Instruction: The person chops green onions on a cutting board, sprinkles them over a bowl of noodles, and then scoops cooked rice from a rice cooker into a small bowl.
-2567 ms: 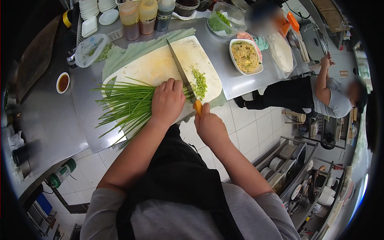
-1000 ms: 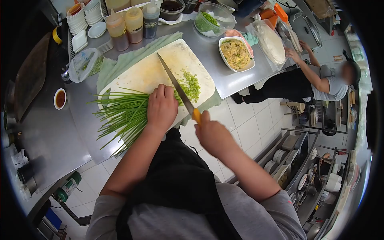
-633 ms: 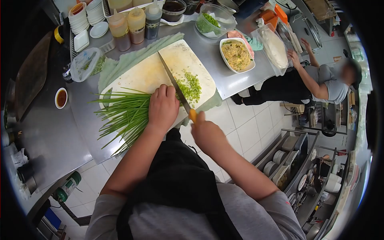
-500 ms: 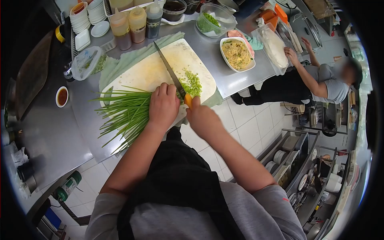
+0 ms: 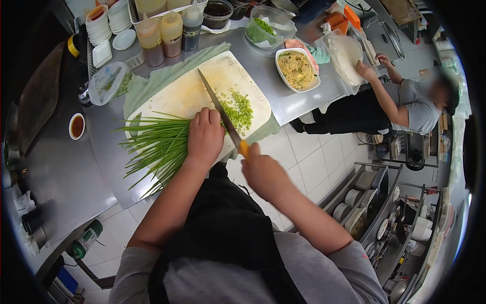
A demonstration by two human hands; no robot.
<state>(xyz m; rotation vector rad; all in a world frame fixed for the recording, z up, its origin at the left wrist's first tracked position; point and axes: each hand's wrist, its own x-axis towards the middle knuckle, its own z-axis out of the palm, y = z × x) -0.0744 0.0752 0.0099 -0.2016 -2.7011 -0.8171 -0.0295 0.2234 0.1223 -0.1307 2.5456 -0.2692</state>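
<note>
At near edge of surface (image 5: 66, 172): our right hand (image 5: 263, 172), grip closed on knife (image 5: 217, 107), orange handle. Our left hand (image 5: 205, 137), grip clamped over chive bunch (image 5: 152, 144) on cutting board (image 5: 182, 93). Beyond blade: chopped pile (image 5: 238, 109). Farther: rice dish (image 5: 296, 69), sauce bottles (image 5: 171, 33).

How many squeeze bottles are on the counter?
3, in a row behind the cutting board: the left bottle, the middle bottle and the dark right bottle. Others may be hidden past the picture's top edge.
</note>
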